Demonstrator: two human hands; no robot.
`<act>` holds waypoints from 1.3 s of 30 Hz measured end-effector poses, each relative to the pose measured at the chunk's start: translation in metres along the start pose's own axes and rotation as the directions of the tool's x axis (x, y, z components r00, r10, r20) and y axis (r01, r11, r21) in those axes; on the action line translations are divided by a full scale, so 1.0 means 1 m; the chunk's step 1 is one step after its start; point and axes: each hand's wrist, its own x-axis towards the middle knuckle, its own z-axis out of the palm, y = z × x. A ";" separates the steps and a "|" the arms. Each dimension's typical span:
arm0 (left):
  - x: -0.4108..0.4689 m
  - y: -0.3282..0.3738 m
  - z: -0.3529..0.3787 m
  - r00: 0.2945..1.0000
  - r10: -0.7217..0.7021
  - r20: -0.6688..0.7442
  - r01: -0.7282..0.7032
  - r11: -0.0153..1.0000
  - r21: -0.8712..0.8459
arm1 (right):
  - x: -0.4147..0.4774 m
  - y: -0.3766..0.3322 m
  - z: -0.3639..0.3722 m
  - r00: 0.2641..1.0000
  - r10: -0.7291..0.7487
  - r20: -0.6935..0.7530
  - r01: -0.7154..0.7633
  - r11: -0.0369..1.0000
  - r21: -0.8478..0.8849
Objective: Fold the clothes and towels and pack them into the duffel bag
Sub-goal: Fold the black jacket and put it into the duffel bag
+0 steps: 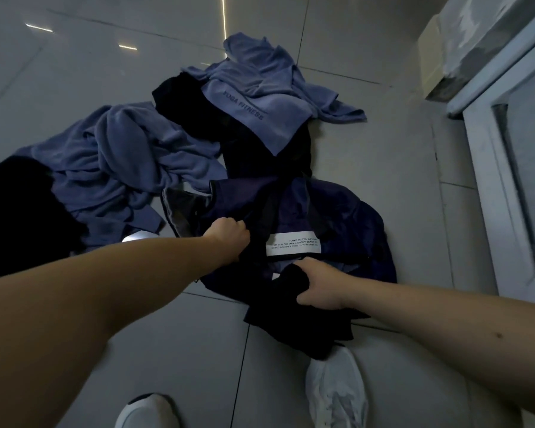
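Note:
A navy duffel bag with a white label lies on the tiled floor in front of me. My left hand grips the bag's dark fabric at its left opening edge. My right hand holds a black garment at the bag's near side; the garment hangs down toward my feet. Behind the bag lies a blue towel printed "YOGA FITNESS" on top of a black garment. A crumpled blue towel lies to the left.
Another black cloth sits at the far left. My white shoes stand on the floor below the bag. A white door frame and wall run along the right side. Bare grey tiles stretch behind the pile.

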 end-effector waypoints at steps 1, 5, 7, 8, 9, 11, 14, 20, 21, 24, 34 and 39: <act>0.000 0.001 0.001 1.000 0.000 0.006 0.000 1.000 0.014 | 0.000 0.000 0.001 1.000 -0.016 -0.010 0.016 1.000 -0.014; -0.002 0.008 0.004 1.000 0.017 0.025 -0.019 0.998 0.068 | -0.002 0.002 0.007 0.997 -0.067 -0.025 0.066 0.997 -0.040; -0.003 0.009 0.007 0.999 0.036 0.020 -0.038 0.996 0.075 | -0.004 0.004 0.008 0.997 -0.077 -0.025 0.076 0.997 -0.030; -0.004 0.009 0.008 0.999 0.041 0.014 -0.042 0.997 0.070 | -0.004 0.004 0.008 0.997 -0.077 -0.024 0.077 0.997 -0.027; -0.004 0.009 0.009 0.999 0.041 0.008 -0.042 0.997 0.058 | -0.004 0.004 0.008 0.997 -0.077 -0.024 0.076 0.997 -0.027; -0.004 0.007 0.012 1.000 0.027 0.000 -0.027 0.999 0.026 | -0.004 0.002 0.007 0.997 -0.074 -0.030 0.074 0.997 -0.018; -0.004 0.008 0.014 0.999 -0.039 0.000 0.039 0.999 -0.014 | -0.006 0.000 0.007 0.996 -0.068 -0.052 0.068 0.998 0.002; -0.001 0.020 0.016 0.999 -0.041 0.003 0.041 0.999 -0.004 | -0.010 -0.001 0.004 0.994 -0.070 -0.080 0.072 0.997 0.025; 0.000 0.017 0.016 0.999 -0.049 0.005 0.049 0.998 -0.029 | -0.010 -0.002 0.003 0.994 -0.073 -0.081 0.075 0.997 0.027; -0.001 0.006 0.011 0.995 -0.095 0.023 0.098 0.973 -0.207 | -0.011 -0.004 -0.004 0.995 -0.068 -0.068 0.073 0.995 0.068; -0.044 -0.040 -0.070 0.926 -0.371 -0.068 0.161 0.552 -0.818 | -0.031 -0.004 -0.015 0.995 -0.070 -0.066 0.078 0.988 0.131; -0.046 -0.039 -0.040 0.844 -0.531 0.078 0.311 0.366 -0.877 | -0.043 -0.004 -0.009 0.996 -0.061 -0.065 0.069 0.988 0.136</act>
